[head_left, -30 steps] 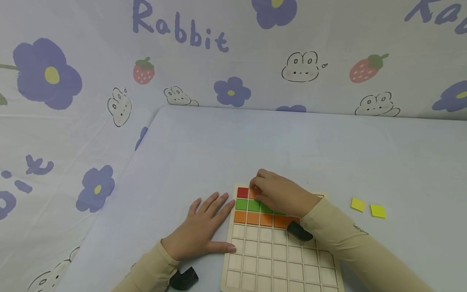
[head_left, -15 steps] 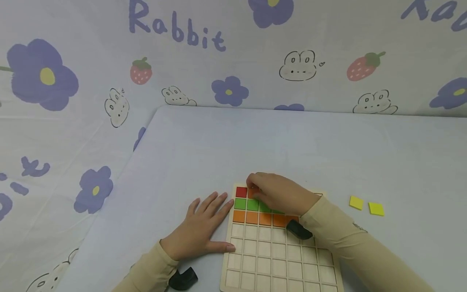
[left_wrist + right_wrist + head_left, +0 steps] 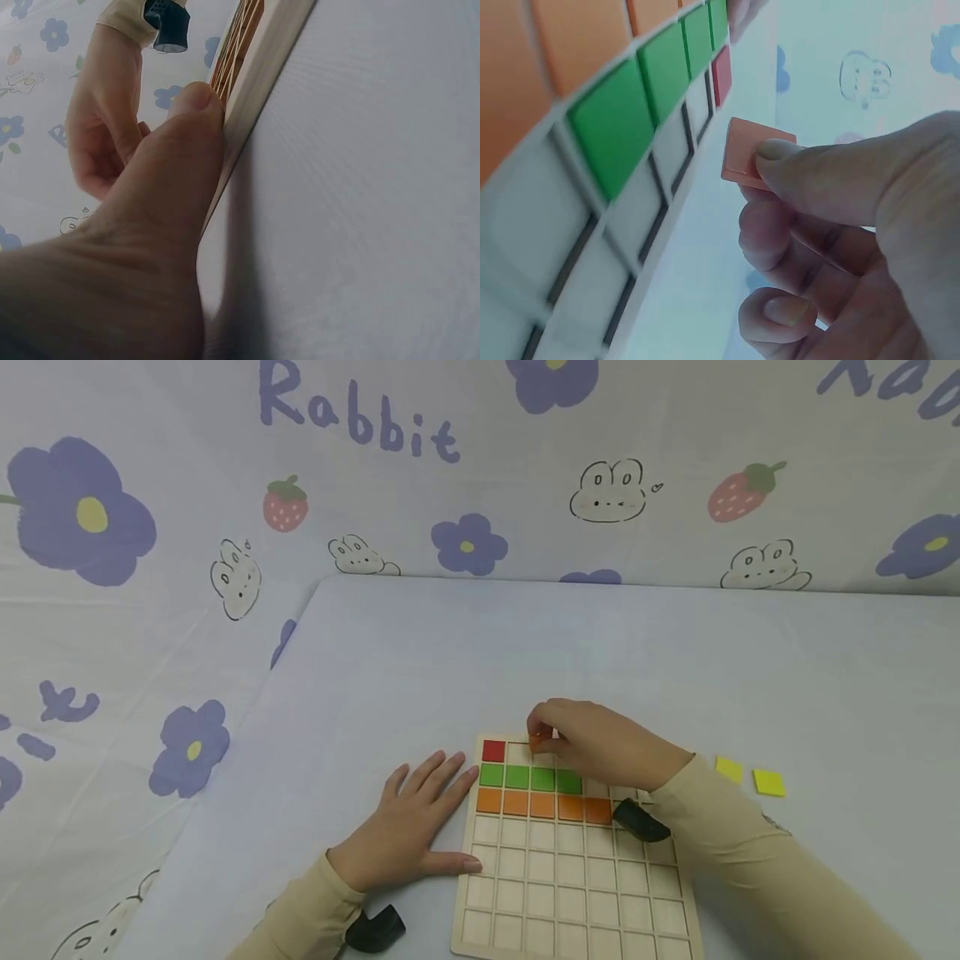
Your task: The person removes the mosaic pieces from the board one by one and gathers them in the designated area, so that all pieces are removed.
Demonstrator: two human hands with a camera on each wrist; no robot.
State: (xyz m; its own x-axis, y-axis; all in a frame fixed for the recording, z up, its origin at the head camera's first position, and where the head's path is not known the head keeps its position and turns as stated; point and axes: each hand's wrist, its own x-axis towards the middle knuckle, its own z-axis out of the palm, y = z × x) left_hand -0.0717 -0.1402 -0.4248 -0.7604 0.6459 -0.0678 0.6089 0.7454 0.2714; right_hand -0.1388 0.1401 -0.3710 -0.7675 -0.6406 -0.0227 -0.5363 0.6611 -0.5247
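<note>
A pale wooden grid board [image 3: 572,906] lies at the front of the table. My right hand [image 3: 611,742] pinches a square orange tile [image 3: 741,150] between thumb and index finger. In the right wrist view the tile is lifted clear of the board, near its top row. A red tile [image 3: 493,751] fills the top-left corner slot, and the slot beside it shows bare wood. Below runs a row of green tiles [image 3: 517,777], then a row of orange tiles [image 3: 515,803]. My left hand [image 3: 405,833] lies with fingers spread, its thumb and index fingertip touching the board's left edge.
Two yellow tiles [image 3: 768,782] lie on the white tabletop [image 3: 450,652] right of the board, one partly hidden by my right sleeve. A printed cloth [image 3: 397,485] with flowers and rabbits hangs behind and to the left. Black wrist cameras [image 3: 375,930] sit by both hands.
My right hand has lifted the orange tile out of the slot beside the red one and moved slightly right and up. My left hand stays in place; the view has shifted slightly.
</note>
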